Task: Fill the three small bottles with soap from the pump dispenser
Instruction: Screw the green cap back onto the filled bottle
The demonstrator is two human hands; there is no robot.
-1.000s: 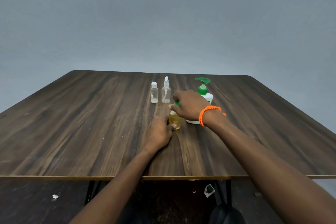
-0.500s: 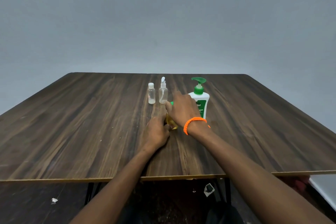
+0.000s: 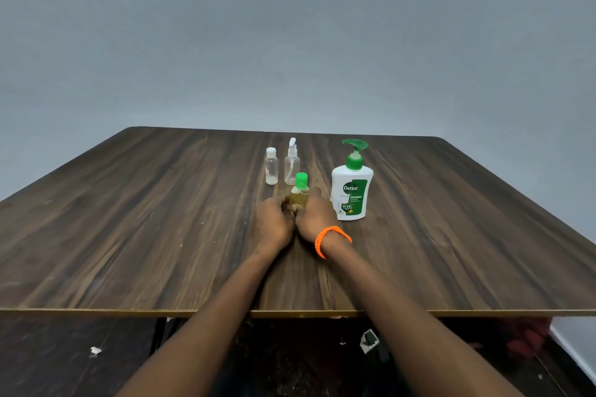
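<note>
Leftmost on the dark wood-grain counter [image 3: 129, 235]: small clear plastic bottle with white screw cap [image 3: 271, 166], upright. Just beside it to the right, clear plastic spray bottle with white nozzle [image 3: 292, 162], also upright. Nearer the camera, small bottle of yellow liquid with green cap [image 3: 300, 192], standing on the counter between both hands. Left hand [image 3: 272, 222] curled against the bottle's lower left side, right hand [image 3: 314, 217] curled against its lower right, both seemingly gripping its base; fingertips mostly hidden. Orange braided bracelet [image 3: 332, 238] on the right wrist. Further right, white Dettol pump dispenser with green pump head [image 3: 351, 187], upright, close beside the right hand.
</note>
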